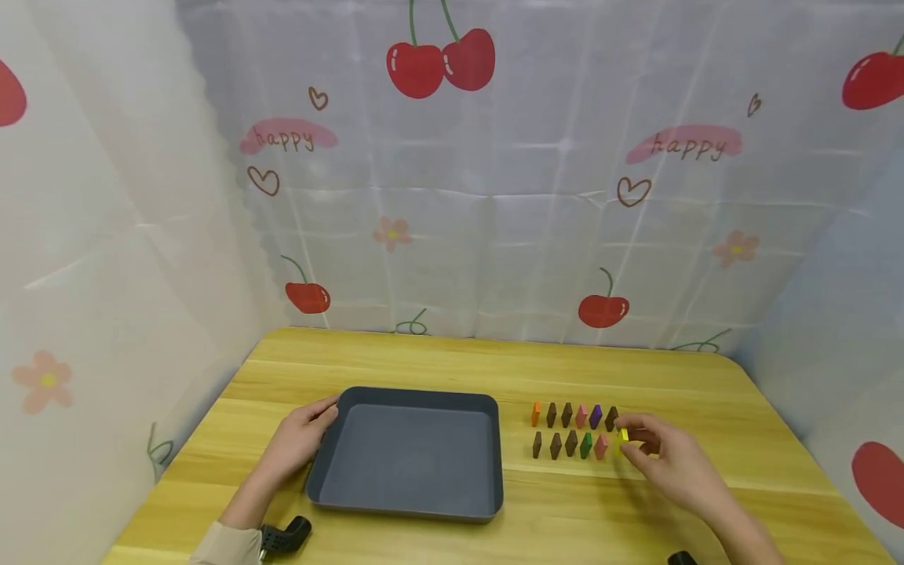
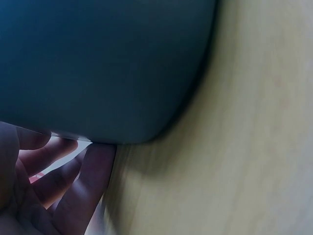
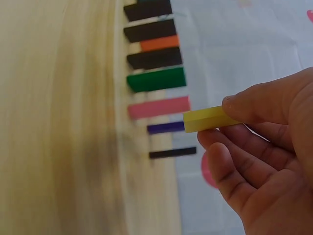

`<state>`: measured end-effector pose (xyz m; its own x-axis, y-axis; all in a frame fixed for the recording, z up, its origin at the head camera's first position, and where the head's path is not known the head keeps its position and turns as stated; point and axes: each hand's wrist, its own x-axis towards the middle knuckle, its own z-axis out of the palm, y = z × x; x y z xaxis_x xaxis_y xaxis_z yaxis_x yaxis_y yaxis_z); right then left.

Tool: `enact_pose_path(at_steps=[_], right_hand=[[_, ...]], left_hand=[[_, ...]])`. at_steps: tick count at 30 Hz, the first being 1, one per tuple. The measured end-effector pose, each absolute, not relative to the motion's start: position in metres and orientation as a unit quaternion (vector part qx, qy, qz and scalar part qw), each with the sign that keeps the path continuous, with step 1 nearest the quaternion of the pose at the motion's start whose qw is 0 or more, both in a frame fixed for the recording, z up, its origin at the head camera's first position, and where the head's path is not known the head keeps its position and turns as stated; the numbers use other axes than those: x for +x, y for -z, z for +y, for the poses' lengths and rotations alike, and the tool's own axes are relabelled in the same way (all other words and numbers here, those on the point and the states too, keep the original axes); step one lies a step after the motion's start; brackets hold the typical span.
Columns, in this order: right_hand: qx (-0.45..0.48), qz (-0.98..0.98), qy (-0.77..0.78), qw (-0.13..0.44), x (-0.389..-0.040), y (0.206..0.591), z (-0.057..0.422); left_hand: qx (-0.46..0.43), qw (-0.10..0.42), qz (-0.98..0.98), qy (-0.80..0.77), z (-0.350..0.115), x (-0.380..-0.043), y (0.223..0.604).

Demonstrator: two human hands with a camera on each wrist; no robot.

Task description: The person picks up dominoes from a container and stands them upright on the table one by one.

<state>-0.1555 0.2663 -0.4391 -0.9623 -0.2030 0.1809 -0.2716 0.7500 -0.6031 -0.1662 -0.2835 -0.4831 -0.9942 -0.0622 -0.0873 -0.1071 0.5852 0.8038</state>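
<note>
My right hand (image 1: 671, 463) pinches a yellow domino-like block (image 3: 205, 118) between thumb and fingers, at the right end of two rows of small standing blocks. In the right wrist view the yellow block is raised near a pink block (image 3: 159, 107) and a purple block (image 3: 165, 128). My left hand (image 1: 298, 441) holds the left side of a dark grey rectangular tray (image 1: 410, 514), near its far corner. In the left wrist view, fingers (image 2: 93, 171) touch the tray's outer wall (image 2: 107, 88). Nothing lies in the tray.
The back row runs from an orange block (image 1: 535, 413) to a dark brown one (image 1: 611, 418); the front row includes a green block (image 1: 586, 446). All stand upright on the wooden table (image 1: 565, 510). A cherry-printed curtain (image 1: 487, 235) surrounds the table at the back and sides.
</note>
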Motion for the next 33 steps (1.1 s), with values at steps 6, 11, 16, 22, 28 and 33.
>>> enact_pose_path(at_steps=[6, 11, 16, 22, 28, 33], right_hand=[[0.111, -0.928, -0.354, 0.035, -0.165, 0.458, 0.272], [0.094, -0.927, -0.361, 0.02, -0.168, 0.469, 0.271], [0.086, -0.927, -0.364, 0.015, -0.169, 0.471, 0.272], [0.089, -0.933, -0.347, 0.024, -0.17, 0.47, 0.272], [0.1, -0.93, -0.353, 0.019, -0.171, 0.473, 0.274], [0.102, -0.927, -0.361, 0.015, -0.17, 0.475, 0.275]], left_hand=[[-0.043, 0.022, 0.893, -0.448, -0.284, -0.167, 0.482], [-0.037, 0.025, 0.892, -0.449, -0.285, -0.165, 0.482], [-0.035, 0.027, 0.892, -0.451, -0.284, -0.165, 0.482], [-0.037, 0.025, 0.893, -0.449, -0.283, -0.166, 0.48], [-0.034, 0.026, 0.89, -0.453, -0.284, -0.166, 0.48], [-0.036, 0.028, 0.89, -0.454, -0.284, -0.166, 0.48]])
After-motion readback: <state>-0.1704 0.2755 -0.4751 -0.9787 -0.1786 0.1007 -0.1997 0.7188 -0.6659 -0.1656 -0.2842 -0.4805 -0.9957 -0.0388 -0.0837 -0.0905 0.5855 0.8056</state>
